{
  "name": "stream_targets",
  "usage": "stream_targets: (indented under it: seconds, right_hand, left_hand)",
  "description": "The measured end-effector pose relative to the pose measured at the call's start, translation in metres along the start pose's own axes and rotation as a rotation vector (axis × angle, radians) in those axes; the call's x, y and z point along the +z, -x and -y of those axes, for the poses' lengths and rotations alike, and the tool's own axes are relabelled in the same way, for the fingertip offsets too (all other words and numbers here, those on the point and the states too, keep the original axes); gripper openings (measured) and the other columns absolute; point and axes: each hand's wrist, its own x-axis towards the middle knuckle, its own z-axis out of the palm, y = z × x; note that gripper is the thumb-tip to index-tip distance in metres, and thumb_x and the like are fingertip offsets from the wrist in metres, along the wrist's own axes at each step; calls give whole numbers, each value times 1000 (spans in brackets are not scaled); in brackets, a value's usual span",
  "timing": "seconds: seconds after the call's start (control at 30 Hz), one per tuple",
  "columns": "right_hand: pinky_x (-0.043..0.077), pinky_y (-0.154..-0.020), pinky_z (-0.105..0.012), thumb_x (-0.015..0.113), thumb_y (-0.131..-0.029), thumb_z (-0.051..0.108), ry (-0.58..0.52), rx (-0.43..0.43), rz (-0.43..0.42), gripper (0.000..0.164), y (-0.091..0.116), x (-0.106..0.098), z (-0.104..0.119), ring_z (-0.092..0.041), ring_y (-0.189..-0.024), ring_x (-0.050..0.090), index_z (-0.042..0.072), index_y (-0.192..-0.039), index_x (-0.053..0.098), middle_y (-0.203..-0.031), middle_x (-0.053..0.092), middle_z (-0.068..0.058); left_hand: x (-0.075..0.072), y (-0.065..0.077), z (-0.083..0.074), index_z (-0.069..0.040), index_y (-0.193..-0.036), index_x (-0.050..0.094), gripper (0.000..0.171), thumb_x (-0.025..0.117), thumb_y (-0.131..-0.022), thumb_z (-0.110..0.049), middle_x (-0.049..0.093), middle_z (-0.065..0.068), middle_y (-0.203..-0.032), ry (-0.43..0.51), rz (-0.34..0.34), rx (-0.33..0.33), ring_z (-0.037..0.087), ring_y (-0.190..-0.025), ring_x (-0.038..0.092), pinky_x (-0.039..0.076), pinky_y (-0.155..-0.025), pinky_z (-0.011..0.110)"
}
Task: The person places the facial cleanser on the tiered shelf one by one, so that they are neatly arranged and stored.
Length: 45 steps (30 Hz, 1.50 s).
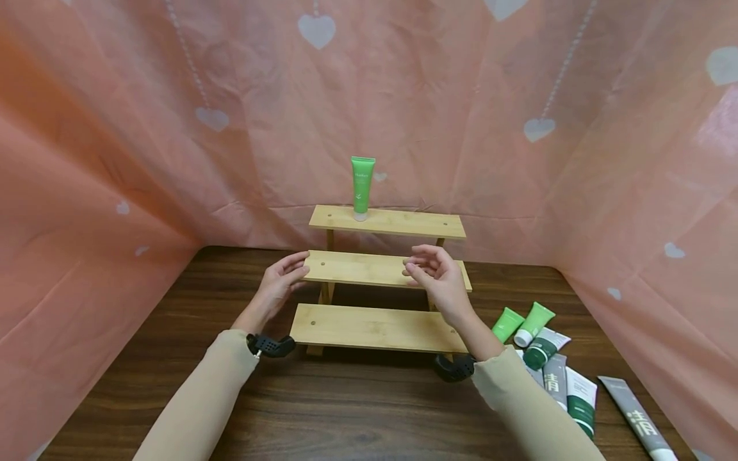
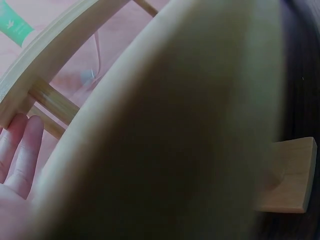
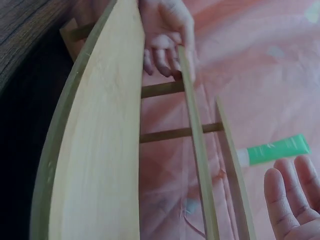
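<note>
A three-tier wooden display stand [image 1: 380, 328] stands on the table, and a green squeeze tube [image 1: 362, 184] is upright on its top shelf [image 1: 403, 222]. At the left end of the middle shelf [image 1: 357, 267] is my left hand [image 1: 278, 285], its fingertips right at the shelf end. In the left wrist view, two straight fingers [image 2: 25, 150] reach that end, while the lower shelf blurs across the middle. My right hand [image 1: 441, 282], loosely bent and holding nothing, overlaps the right part of the middle shelf. The right wrist view shows its fingers [image 3: 285, 200] near the green tube.
Several squeeze tubes lie piled at the right, with a green tube [image 1: 536, 323] and a white-and-green tube [image 1: 581, 400] among them. Apart from these lies a grey tube [image 1: 634, 413]. A pink heart-patterned curtain [image 1: 461, 96] surrounds the dark wooden table [image 1: 323, 410].
</note>
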Motion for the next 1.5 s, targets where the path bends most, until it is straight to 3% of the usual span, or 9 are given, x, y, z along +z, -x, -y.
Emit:
stream_targets:
  seconds: [0.23,0.33,0.6,0.83,1.1,1.2,1.23,1.43,1.5]
  right_hand:
    - [55,-70,-40,62,-88,2,-20,-11,-72,35,14,-24,2,-27,-84,65,-3,-120,49,-106,60,-27]
    - [55,-70,-40,62,-88,2,-11,0,-78,37,18,-32,2,-27,-85,65,-3,-122,48,-106,60,-27]
    - [55,-66,-39,60,-90,5,49,55,-69,42,38,-55,2,-21,-87,66,-4,-129,45,-110,62,-18]
    - [55,-67,-39,60,-91,6,86,84,-97,43,57,-78,-1,-23,-89,65,-5,-129,45,-110,63,-14]
    - [56,-66,-33,61,-90,7,176,109,-107,42,67,-102,-10,-19,-89,65,0,-129,48,-111,61,-15]
    - [56,-67,-37,60,-91,8,169,106,-104,40,71,-110,-13,-18,-89,66,3,-129,48,-114,60,-18]
    - [56,-68,-38,61,-91,8,104,82,-85,40,71,-120,-27,-19,-90,65,4,-128,49,-115,60,-19]
    - [56,-67,-35,61,-90,7,48,84,-120,38,76,-138,-31,-18,-89,66,3,-127,50,-110,64,-5]
    - [56,-66,-34,61,-91,7,112,113,-156,40,79,-140,-21,-17,-88,66,2,-128,48,-109,64,-4]
  left_hand:
    - [1,-1,1,-1,-135,45,49,63,-90,-9,51,9,-112,4,3,3,9,-86,57,48,-86,35]
    - [1,0,0,-1,-135,45,49,63,-89,-9,49,10,-114,8,-3,0,8,-86,56,44,-92,43]
    - [6,-2,3,-1,-135,46,50,64,-89,-11,52,5,-110,17,2,6,8,-86,56,43,-93,44]
    - [5,-4,6,-2,-134,47,49,64,-89,-10,53,4,-109,20,13,13,9,-85,57,33,-99,56]
    - [2,-1,2,-1,-135,46,50,64,-89,-11,50,9,-114,5,20,13,10,-87,57,49,-86,37]
    - [3,-1,1,-2,-135,46,50,64,-89,-11,49,11,-117,4,18,13,10,-88,57,47,-89,40]
    - [3,-1,1,-2,-135,46,50,64,-89,-11,48,11,-117,0,21,12,10,-88,57,46,-90,42]
    - [1,-3,1,-4,-136,46,50,63,-90,-13,50,11,-117,-13,23,0,10,-88,57,48,-86,37]
    - [1,-3,1,-4,-136,46,50,63,-90,-13,50,10,-117,-14,22,-5,10,-88,58,49,-85,34]
